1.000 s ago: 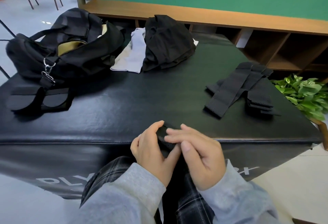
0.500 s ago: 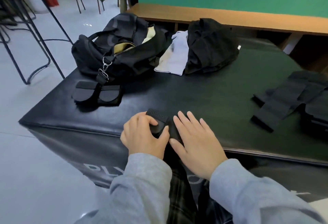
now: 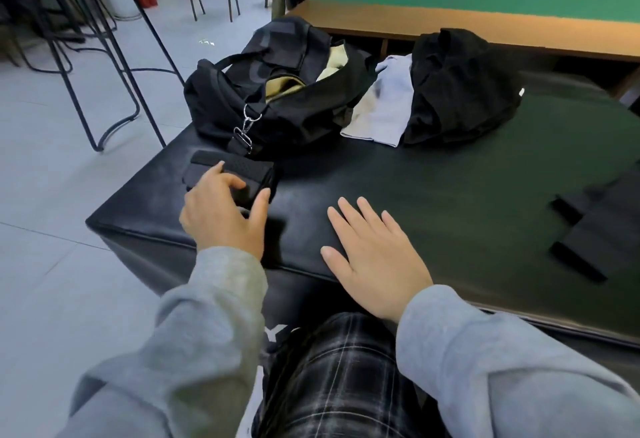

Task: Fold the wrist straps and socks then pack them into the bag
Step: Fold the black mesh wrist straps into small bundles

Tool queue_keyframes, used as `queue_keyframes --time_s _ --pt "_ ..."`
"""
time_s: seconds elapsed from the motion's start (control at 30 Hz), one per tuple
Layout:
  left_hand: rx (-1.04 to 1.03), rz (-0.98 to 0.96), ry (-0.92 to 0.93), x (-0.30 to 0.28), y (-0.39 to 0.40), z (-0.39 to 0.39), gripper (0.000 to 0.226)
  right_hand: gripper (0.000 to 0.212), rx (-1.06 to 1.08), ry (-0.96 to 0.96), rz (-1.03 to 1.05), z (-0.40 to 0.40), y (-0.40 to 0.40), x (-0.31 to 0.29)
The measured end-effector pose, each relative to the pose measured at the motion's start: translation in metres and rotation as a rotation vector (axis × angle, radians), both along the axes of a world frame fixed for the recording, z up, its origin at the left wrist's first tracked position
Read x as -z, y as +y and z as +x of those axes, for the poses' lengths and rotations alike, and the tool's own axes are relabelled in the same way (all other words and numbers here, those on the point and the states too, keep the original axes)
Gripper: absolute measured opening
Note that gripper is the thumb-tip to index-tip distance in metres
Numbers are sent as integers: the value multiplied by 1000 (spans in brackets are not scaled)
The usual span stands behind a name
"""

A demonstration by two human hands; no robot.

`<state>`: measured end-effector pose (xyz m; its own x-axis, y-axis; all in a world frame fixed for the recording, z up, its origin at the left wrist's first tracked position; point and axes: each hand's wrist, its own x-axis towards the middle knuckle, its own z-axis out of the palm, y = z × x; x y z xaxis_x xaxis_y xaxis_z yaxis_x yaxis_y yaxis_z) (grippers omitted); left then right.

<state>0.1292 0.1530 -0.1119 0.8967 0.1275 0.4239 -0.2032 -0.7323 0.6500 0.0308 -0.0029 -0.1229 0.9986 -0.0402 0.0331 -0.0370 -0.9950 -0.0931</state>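
My left hand grips a folded black wrist strap between fingers and thumb, low over the black padded box and just in front of the open black duffel bag. The strap is right beside the bag's shoulder pad. My right hand lies flat on the box near its front edge, fingers straight, holding nothing. More black wrist straps lie unfolded at the right. Pale grey socks lie beside the bag, partly under a black garment.
A wooden bench runs behind the box under a green wall. Metal stools stand on the tiled floor to the left. The box's left corner drops off beside my left hand.
My left hand has carried the folded strap forward and left, up to the bag. My right hand has let go of it and now lies flat on the box.
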Motion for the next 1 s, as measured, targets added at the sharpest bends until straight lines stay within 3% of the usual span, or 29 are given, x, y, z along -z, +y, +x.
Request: queue_keyframes --time_s 0.17,0.37,0.67,0.9,1.0 --pt "-73 26 -12 -21 15 31 29 83 4 -3 -29 2 3 1" --pt "23 105 -10 -18 -2 32 30 82 21 3 -34 1 5 -1" --pt "8 421 -16 -1 -13 45 41 81 21 4 -25 0 6 -3" --pt "89 237 -199 5 -30 15 30 77 29 -65 25 1 8 1" --pt "134 114 -262 11 -48 -13 27 63 117 -168 142 -2 11 2"
